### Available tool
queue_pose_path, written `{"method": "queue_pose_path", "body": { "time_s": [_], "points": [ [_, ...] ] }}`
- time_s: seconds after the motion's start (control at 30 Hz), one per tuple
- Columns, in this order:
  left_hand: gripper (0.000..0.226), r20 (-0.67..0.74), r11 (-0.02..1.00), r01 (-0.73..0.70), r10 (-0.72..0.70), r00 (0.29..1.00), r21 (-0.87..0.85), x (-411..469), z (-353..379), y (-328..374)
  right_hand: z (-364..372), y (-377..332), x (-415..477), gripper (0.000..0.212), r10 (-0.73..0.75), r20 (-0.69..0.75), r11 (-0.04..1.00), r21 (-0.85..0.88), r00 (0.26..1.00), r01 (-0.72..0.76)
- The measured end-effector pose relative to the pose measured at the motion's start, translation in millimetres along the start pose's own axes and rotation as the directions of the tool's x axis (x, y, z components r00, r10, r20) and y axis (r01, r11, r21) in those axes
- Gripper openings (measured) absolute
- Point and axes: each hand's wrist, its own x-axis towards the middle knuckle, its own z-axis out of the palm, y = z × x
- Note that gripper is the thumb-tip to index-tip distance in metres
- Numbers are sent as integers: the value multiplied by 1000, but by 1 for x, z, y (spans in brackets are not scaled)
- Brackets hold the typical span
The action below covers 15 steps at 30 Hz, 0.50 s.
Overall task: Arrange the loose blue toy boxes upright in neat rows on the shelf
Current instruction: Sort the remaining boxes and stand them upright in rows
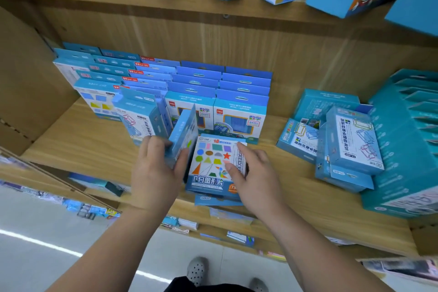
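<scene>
Two hands at work over the middle shelf (pixel 272 187). Left hand (pixel 154 173) grips a thin blue box (pixel 183 136) by its lower edge, thumb on the near face, fingers behind; the box is turned edge-on and leaning. Right hand (pixel 253 173) lies spread on a flat-lying shapes box (pixel 213 166), fingertips pressing its printed face, not closed round it; another box shows beneath, near the shelf's front lip. Just behind, the standing rows (pixel 196 92) are several deep, hang-tabs up, faces forward. Well to the right, a loose heap (pixel 336 140) of blue boxes lies on sides and backs. Step in hand, as I judge it: standing single boxes up in front of the rows. Next move calls for squaring the held box face-forward against the front row, then tipping the flat one upright. Boxes look light, flat, glossy card; likely to topple unless butted together.
</scene>
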Motion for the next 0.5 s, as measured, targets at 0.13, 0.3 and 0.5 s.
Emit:
{"method": "queue_pose_path", "body": {
  "time_s": [0.13,0.3,0.5],
  "points": [
    [47,66,999,37,-38,997,18,4,-5,3,5,-7,7,61,3,16,1000,-9,1000,-3],
    [58,19,979,-142,141,990,148,14,-17,10,-20,-1,6,54,-21,5,998,-62,1000,21],
    [47,-9,930,-350,353,935,112,27,-16,65,-94,28,-11,49,-234,-390,924,-375,891,79]
  ]
}}
